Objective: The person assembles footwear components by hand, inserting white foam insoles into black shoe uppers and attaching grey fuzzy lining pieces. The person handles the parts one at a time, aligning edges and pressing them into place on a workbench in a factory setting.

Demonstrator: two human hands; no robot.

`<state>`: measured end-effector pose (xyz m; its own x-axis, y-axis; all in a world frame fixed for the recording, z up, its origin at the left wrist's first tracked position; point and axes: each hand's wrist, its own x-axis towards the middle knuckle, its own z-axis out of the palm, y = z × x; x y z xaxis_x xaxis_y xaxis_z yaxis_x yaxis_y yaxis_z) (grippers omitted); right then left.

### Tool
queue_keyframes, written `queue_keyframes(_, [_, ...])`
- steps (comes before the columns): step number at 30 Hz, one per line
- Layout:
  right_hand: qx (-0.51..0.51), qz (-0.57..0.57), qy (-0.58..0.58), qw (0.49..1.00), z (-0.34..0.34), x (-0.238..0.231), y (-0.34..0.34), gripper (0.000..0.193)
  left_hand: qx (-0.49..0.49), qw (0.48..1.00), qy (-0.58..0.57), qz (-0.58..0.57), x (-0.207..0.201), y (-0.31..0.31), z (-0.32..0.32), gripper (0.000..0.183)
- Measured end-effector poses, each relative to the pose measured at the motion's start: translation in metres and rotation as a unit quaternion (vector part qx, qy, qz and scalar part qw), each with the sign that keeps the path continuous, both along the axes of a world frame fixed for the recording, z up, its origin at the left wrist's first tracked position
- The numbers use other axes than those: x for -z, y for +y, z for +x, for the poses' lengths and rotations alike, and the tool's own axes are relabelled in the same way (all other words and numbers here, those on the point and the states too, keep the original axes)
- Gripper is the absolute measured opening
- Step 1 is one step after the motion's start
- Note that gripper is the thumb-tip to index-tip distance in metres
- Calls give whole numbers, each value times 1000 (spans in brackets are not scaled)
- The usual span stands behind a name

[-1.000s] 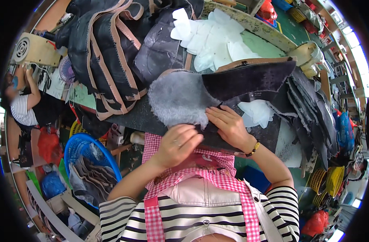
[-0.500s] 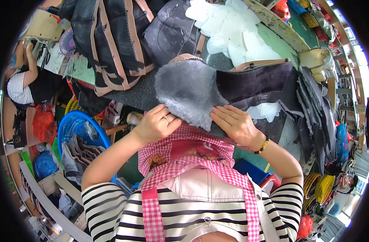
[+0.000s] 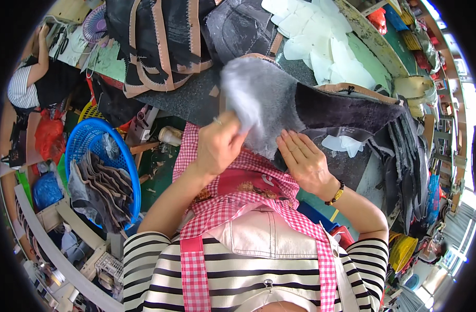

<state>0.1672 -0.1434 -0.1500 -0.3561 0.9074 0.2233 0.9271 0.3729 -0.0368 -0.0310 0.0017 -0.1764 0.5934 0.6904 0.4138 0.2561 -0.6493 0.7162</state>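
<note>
A grey fleece lining piece [image 3: 271, 96], joined to dark plush and tan-edged leather like a boot upper, lies across the work table in front of me. My left hand [image 3: 218, 145] is closed on its near left edge and lifts that edge in a fold; the fold and fingertips are smeared by motion. My right hand [image 3: 304, 160] lies on the near edge of the fleece, fingers stretched out, close to where the dark plush [image 3: 336, 106] begins. Beyond the piece, black leather uppers [image 3: 178, 36] with tan zigzag strips are stacked at the far left.
White sheet pieces [image 3: 321, 49] are heaped at the far side. Dark fleece pieces [image 3: 399, 171] hang over the table's right edge. At my left stands a blue basket [image 3: 136, 179] holding several folded pieces. A co-worker [image 3: 32, 78] sits at the far left.
My left hand has moved right and closed on the fleece edge, raising it into a fold. The right hand stays almost in place. The view has shifted slightly.
</note>
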Motion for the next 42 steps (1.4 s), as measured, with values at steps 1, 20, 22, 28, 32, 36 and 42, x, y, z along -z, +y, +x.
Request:
queue_keyframes(1, [1,1,-7,1000,-1,1,-1,48,34,990,-9,136,2,0,-4,9])
queue_keyframes(20, [102,-180,149,967,52,-57,100,26,-45,998,18,45,22,-11,-7,21])
queue_keyframes(22, [78,-108,134,982,51,-52,83,31,-42,998,26,31,24,-12,-7,21])
queue_keyframes(28, [155,-191,172,954,33,-82,93,33,-35,999,18,24,17,-10,-10,20])
queue_keyframes(32, [26,-201,182,962,48,-71,100,20,-49,997,10,-63,12,-7,-6,19])
queue_keyframes(36, [85,-230,193,950,55,-61,110,22,-53,992,25,-110,5,-3,-1,19])
queue_keyframes(42, [253,-326,154,898,48,-52,138,53,-54,991,58,-111,-6,-1,0,18])
